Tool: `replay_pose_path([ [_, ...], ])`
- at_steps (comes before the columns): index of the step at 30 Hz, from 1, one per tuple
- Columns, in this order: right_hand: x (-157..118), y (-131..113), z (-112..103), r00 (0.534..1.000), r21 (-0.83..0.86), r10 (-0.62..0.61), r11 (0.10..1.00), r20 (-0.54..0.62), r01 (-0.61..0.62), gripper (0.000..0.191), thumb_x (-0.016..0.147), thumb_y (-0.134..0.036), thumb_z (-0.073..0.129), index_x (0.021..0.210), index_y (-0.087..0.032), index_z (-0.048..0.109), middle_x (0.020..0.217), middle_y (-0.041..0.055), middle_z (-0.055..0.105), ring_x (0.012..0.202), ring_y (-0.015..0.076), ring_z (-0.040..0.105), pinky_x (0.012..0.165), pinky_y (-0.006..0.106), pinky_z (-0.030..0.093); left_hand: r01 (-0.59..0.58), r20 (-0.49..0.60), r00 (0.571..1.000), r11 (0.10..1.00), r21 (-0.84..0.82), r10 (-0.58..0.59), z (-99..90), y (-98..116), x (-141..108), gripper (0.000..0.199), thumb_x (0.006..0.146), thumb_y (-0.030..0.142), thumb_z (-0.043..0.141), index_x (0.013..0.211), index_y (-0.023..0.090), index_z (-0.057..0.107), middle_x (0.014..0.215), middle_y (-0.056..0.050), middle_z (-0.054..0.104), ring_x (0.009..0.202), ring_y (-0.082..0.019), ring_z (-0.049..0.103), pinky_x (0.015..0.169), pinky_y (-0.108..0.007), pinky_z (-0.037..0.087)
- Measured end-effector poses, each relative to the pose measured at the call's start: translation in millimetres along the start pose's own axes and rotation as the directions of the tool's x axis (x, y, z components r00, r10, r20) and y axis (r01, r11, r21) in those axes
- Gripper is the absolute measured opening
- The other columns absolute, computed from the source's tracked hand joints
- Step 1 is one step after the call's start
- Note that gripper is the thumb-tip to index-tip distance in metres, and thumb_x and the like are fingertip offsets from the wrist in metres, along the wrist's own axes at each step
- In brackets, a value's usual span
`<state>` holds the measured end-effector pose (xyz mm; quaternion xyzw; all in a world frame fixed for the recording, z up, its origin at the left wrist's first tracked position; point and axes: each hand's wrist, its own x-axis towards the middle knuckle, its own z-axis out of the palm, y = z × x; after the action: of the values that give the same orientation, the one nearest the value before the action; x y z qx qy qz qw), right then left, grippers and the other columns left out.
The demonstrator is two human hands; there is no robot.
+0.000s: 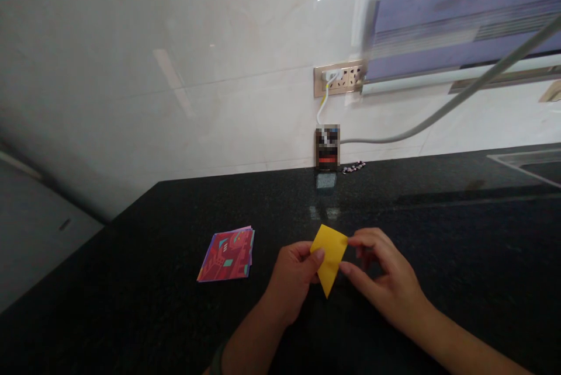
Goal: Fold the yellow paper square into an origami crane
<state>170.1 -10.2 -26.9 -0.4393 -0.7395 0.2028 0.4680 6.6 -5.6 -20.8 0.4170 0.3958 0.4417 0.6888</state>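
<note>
A piece of yellow folded paper (331,249), kite-shaped with its narrow point toward me, is held up over the dark countertop. My left hand (293,275) pinches its left side, thumb on the front and fingers behind. Beside the right edge is my right hand (385,273), its thumb and forefinger apart; the forefinger touches the right corner and the thumb is at the lower right edge. How the paper is folded at the back is hidden.
Left on the black countertop (144,305) lies a stack of colourful printed paper squares (228,255). A phone-like device (328,147) leans on the wall, with a white cable to the socket (337,78). A grey hose (460,94) crosses at right, near a sink edge (521,167).
</note>
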Motion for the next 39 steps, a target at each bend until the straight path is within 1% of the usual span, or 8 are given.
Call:
replay_pose_path([
  [2, 2.3, 3.1, 1.7, 0.970, 0.175, 0.244, 0.955, -0.005, -0.240, 0.041, 0.072, -0.029, 0.059, 0.108, -0.021, 0.044, 0.092, 0.0060, 0.051, 0.069, 0.0144, 0.051, 0.055, 0.025, 0.047, 0.045, 0.070, 0.996, 0.999, 0.024, -0.047, 1.2, 1.0, -1.5, 0.029, 0.067, 0.035, 0.062, 0.083, 0.011, 0.065, 0.068, -0.006, 0.063, 0.060, -0.013, 0.055, 0.058, -0.025, 0.041],
  [5, 6.3, 3.1, 2.6, 0.893, 0.376, 0.382, 0.812, 0.237, -0.447, 0.031, 0.071, -0.032, 0.059, 0.099, -0.019, 0.052, 0.080, 0.0027, 0.057, 0.064, 0.0128, 0.054, 0.052, 0.023, 0.046, 0.084, 0.092, 0.992, 0.993, 0.080, -0.091, 2.3, 0.3, -2.5, 0.027, 0.063, 0.034, 0.066, 0.079, 0.011, 0.063, 0.061, -0.003, 0.061, 0.054, -0.011, 0.053, 0.053, -0.021, 0.037],
  [7, 7.5, 1.1, 2.3, 0.859, 0.392, 0.402, 0.770, 0.316, -0.504, 0.018, 0.073, -0.033, 0.057, 0.082, -0.017, 0.059, 0.067, 0.0001, 0.058, 0.056, 0.0113, 0.054, 0.050, 0.021, 0.044, 0.092, 0.044, 0.994, 0.992, 0.090, -0.096, 1.3, -1.7, -1.3, 0.026, 0.062, 0.032, 0.067, 0.078, 0.012, 0.060, 0.058, -0.001, 0.059, 0.051, -0.010, 0.052, 0.050, -0.020, 0.036],
  [12, 5.5, 0.8, 2.1, 0.874, 0.335, 0.454, 0.808, 0.172, -0.485, 0.017, 0.074, -0.032, 0.055, 0.075, -0.018, 0.063, 0.066, 0.0015, 0.063, 0.057, 0.0133, 0.057, 0.050, 0.022, 0.045, 0.101, -0.075, 0.992, 0.995, 0.011, -0.100, -4.1, -5.9, 3.8, 0.026, 0.060, 0.028, 0.068, 0.076, 0.012, 0.055, 0.062, -0.002, 0.059, 0.054, -0.012, 0.054, 0.052, -0.024, 0.040],
  [16, 2.2, 5.2, 3.2, 0.939, 0.234, 0.334, 0.910, 0.081, -0.343, 0.016, 0.076, -0.030, 0.055, 0.082, -0.020, 0.065, 0.081, 0.0047, 0.066, 0.073, 0.0181, 0.061, 0.063, 0.027, 0.050, 0.095, -0.064, 0.993, 0.995, 0.009, -0.095, -5.1, -5.0, 4.0, 0.028, 0.063, 0.032, 0.066, 0.080, 0.011, 0.059, 0.068, -0.005, 0.061, 0.060, -0.014, 0.056, 0.055, -0.026, 0.042],
  [21, 1.6, 8.8, -1.1, 0.997, 0.029, -0.025, 0.999, 0.077, 0.023, 0.023, 0.079, -0.020, 0.050, 0.097, -0.025, 0.063, 0.083, 0.0041, 0.067, 0.074, 0.0168, 0.061, 0.065, 0.029, 0.049, 0.091, -0.036, 0.995, 0.996, 0.011, -0.091, -4.5, -2.3, 2.2, 0.028, 0.066, 0.036, 0.062, 0.079, 0.011, 0.061, 0.068, -0.005, 0.061, 0.058, -0.012, 0.055, 0.054, -0.025, 0.041],
  [28, 8.8, 14.2, -13.4, 0.871, -0.104, -0.369, 0.901, 0.325, 0.421, 0.037, 0.081, -0.014, 0.045, 0.114, -0.027, 0.053, 0.094, 0.0061, 0.062, 0.080, 0.0161, 0.057, 0.067, 0.030, 0.046, 0.085, -0.031, 0.996, 0.996, -0.004, -0.085, -5.7, -2.8, 2.4, 0.023, 0.070, 0.034, 0.059, 0.076, 0.012, 0.059, 0.066, -0.004, 0.060, 0.057, -0.012, 0.054, 0.053, -0.023, 0.039],
  [39, 15.1, 8.1, -22.8, 0.784, -0.141, -0.344, 0.869, 0.517, 0.474, 0.037, 0.084, -0.017, 0.043, 0.119, -0.027, 0.047, 0.101, 0.0063, 0.059, 0.081, 0.0159, 0.055, 0.069, 0.030, 0.044, 0.085, -0.021, 0.996, 0.996, -0.009, -0.086, -8.8, -4.0, 3.2, 0.020, 0.069, 0.031, 0.060, 0.076, 0.013, 0.057, 0.067, -0.003, 0.059, 0.058, -0.012, 0.053, 0.054, -0.024, 0.040],
])
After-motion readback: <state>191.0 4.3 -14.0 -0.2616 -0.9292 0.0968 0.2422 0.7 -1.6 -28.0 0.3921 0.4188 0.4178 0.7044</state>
